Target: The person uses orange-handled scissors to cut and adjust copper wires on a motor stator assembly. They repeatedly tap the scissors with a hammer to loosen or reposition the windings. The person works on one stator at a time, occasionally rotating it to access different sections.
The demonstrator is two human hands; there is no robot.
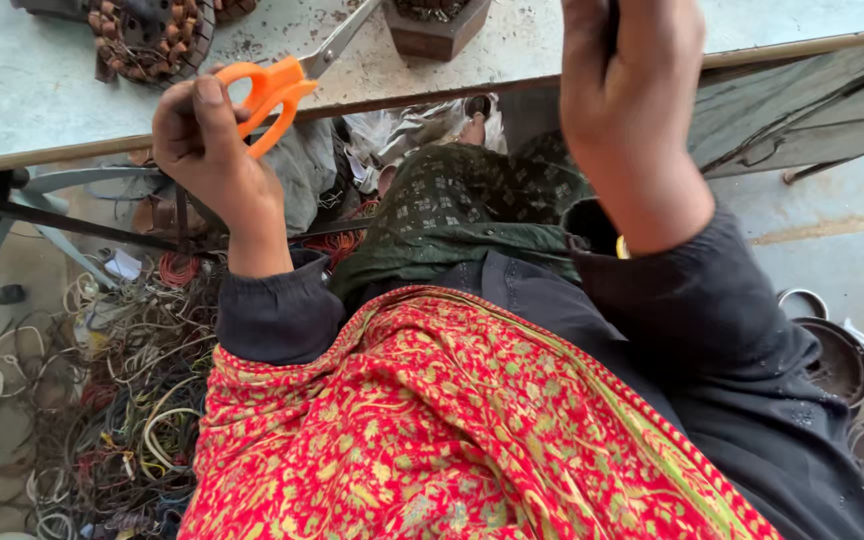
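My left hand [202, 140] grips the orange handles of a pair of scissors [274, 88]. The metal blades point up and to the right over the pale worktable [32, 80]. My right hand [632, 95] is raised at the top centre with its fingers curled closed. A thin dark sliver shows between those fingers at the frame's top edge, and I cannot tell what it is. A round motor stator with copper windings [152, 35] lies on the table just beyond the left hand. Both arms wear dark sleeves, and a red patterned shawl [432, 420] covers my lap.
A dark wooden block [439, 28] stands on the table near the scissor tips. A tangle of loose wires [122, 400] covers the floor at the lower left. Several round metal bowls [842, 365] are stacked at the lower right. A metal rail [402, 98] edges the table.
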